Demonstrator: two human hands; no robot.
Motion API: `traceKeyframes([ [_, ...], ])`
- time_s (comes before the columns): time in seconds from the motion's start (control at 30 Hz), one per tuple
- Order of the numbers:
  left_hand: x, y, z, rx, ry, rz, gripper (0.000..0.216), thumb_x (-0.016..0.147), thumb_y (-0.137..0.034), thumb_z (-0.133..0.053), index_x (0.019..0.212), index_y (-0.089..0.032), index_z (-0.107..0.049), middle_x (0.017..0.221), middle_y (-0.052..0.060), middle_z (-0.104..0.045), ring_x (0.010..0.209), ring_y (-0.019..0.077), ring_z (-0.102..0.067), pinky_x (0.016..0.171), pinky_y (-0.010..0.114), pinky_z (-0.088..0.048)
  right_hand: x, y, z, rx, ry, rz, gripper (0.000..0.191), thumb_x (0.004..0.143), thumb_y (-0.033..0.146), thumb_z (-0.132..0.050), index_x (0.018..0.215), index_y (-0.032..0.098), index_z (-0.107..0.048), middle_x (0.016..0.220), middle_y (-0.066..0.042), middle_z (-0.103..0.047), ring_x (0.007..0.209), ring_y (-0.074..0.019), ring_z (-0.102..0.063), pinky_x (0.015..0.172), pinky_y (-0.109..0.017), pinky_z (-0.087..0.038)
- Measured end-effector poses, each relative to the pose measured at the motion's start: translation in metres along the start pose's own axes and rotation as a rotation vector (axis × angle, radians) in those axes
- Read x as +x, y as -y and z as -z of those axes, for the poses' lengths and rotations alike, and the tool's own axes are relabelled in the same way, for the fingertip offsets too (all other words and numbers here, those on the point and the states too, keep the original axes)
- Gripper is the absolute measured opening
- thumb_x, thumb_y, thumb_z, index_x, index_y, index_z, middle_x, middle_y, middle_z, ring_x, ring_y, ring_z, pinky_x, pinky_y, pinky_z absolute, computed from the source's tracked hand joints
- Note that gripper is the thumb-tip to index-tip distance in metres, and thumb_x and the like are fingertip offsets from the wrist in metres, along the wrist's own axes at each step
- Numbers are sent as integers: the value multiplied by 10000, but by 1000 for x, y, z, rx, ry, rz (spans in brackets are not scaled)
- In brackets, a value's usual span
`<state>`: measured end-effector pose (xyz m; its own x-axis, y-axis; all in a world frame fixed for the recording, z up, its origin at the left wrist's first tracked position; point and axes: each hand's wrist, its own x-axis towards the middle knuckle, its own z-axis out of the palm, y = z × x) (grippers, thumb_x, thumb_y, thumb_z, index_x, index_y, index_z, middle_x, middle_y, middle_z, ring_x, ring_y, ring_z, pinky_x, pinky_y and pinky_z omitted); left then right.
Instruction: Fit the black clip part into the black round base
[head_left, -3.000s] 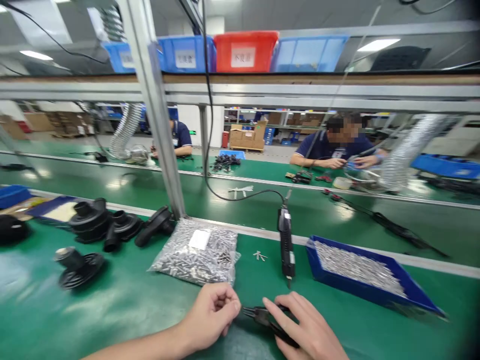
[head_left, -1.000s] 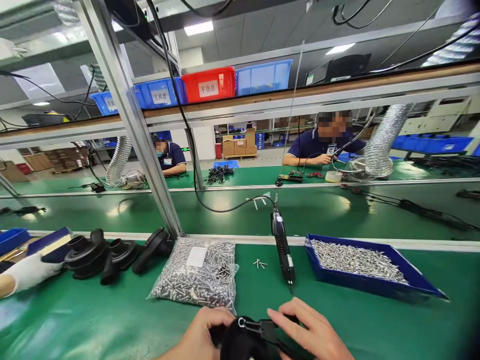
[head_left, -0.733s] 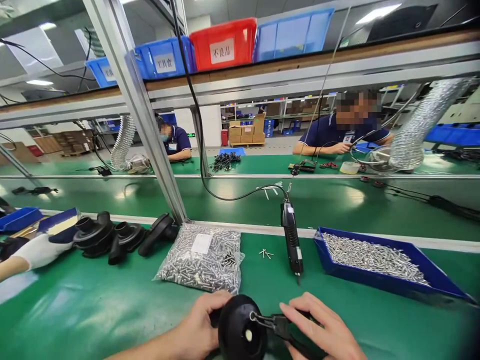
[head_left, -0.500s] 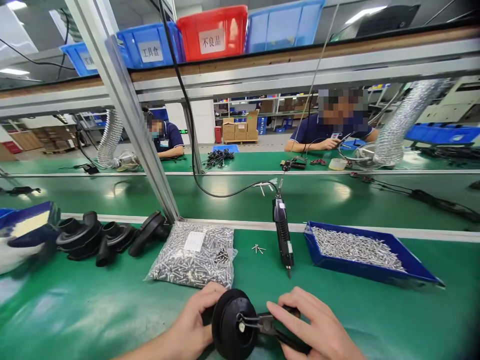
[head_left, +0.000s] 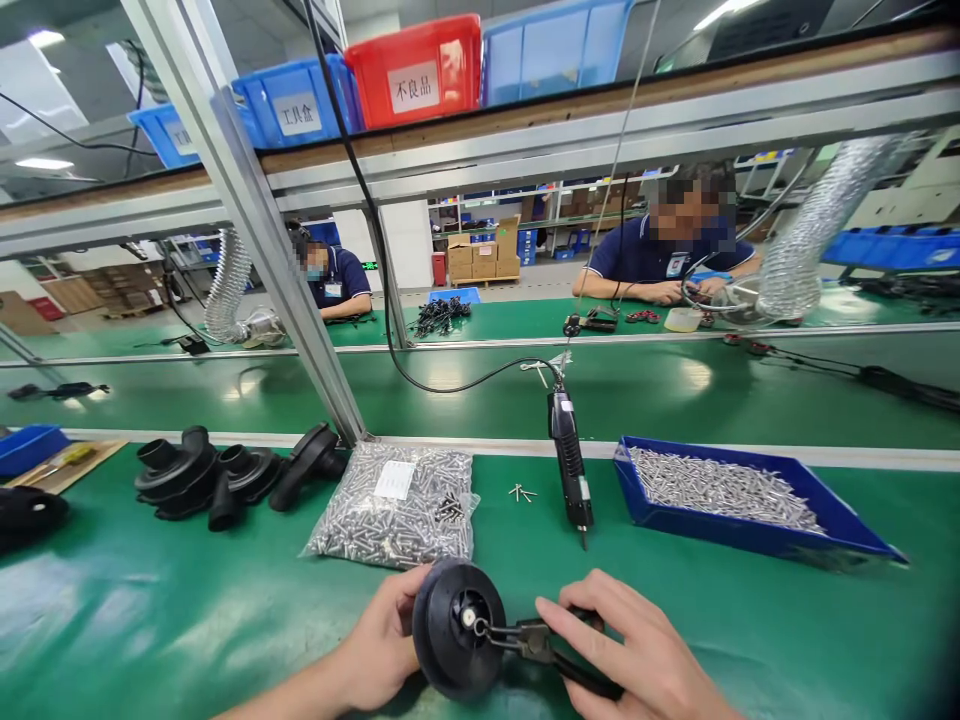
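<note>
Pliers (head_left: 551, 650) handles hidden under right hand (head_left: 645, 660)

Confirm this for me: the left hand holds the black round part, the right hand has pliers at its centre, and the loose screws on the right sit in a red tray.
One detail is wrong: the tray of loose screws is blue, not red, as the head view shows. The rest stands: the left hand holds the black round part, and the right hand has pliers at its centre.

A black round part (head_left: 457, 628), a blue tray (head_left: 855, 525) of silver screws (head_left: 720, 488), and a green bench mat (head_left: 187, 610).
</note>
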<state>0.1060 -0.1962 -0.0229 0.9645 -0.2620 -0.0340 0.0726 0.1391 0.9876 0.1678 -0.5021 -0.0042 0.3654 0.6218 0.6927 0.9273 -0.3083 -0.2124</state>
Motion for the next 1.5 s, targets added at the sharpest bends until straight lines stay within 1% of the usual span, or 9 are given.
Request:
traceKeyframes([
  [0.13,2,-4,-1,30,35,-5,434,889,-410,-916,1156,-116,-740,1034,95,-698,928,195,-587,866,255,-499,-2,-2,-3,26,3,-2,507,934,26,-502,1396,155,-666,1114,-142,-629,931,-267,-606,770,-402,-522],
  [0.27,4,-8,-1,77,27,7,505,854,-483,-934,1121,-102,-737,1020,107,-694,922,209,-580,863,268,-499,-7,-5,-5,44,2,-9,493,952,30,-519,1412,140,-656,1111,-154,-615,914,-271,-570,768,-421,-513],
  [0.33,5,-9,-1,88,36,8,522,849,-498,-935,1125,-103,-738,1027,115,-696,934,219,-582,872,276,-500,-8,-6,-6,47,-7,-9,492,951,26,-528,1414,140,-653,1108,-153,-612,911,-270,-563,768,-423,-509],
  [0.5,6,-12,-1,105,61,-20,474,907,-525,-872,1092,-109,-742,1006,105,-680,923,212,-578,853,256,-491,-7,-5,-6,31,-14,-5,478,945,26,-536,1394,134,-662,1093,-149,-610,896,-269,-567,739,-403,-492],
  [0.67,6,-12,1,119,61,0,543,886,-582,-876,1116,-110,-741,1009,106,-681,943,226,-584,878,266,-492,-6,-1,-9,32,7,-9,476,949,51,-523,1394,139,-667,1097,-157,-610,918,-291,-580,725,-403,-478],
  [0.9,7,-11,4,120,90,10,478,913,-531,-862,1102,-107,-750,999,102,-690,931,216,-575,880,263,-494,-5,1,-11,65,29,-16,506,939,53,-533,1423,146,-648,1108,-161,-601,898,-295,-557,719,-419,-480],
  [1.07,8,-7,6,109,107,28,441,911,-472,-875,1132,-107,-764,1024,100,-703,925,208,-572,878,259,-499,-4,2,-4,75,63,-23,524,940,51,-516,1443,139,-630,1112,-167,-587,896,-296,-541,717,-428,-475],
  [1.27,7,-5,7,133,108,43,472,912,-502,-864,1142,-101,-769,1042,121,-724,941,228,-586,891,282,-506,-2,4,5,17,110,-17,520,947,57,-511,1444,147,-633,1101,-165,-578,895,-301,-530,724,-433,-480],
  [1.5,7,-3,7,132,101,44,478,924,-523,-847,1131,-100,-768,1033,124,-726,929,230,-594,889,287,-510,-2,6,6,4,130,-50,540,934,56,-518,1456,149,-621,1118,-172,-571,900,-309,-523,744,-449,-483],
])
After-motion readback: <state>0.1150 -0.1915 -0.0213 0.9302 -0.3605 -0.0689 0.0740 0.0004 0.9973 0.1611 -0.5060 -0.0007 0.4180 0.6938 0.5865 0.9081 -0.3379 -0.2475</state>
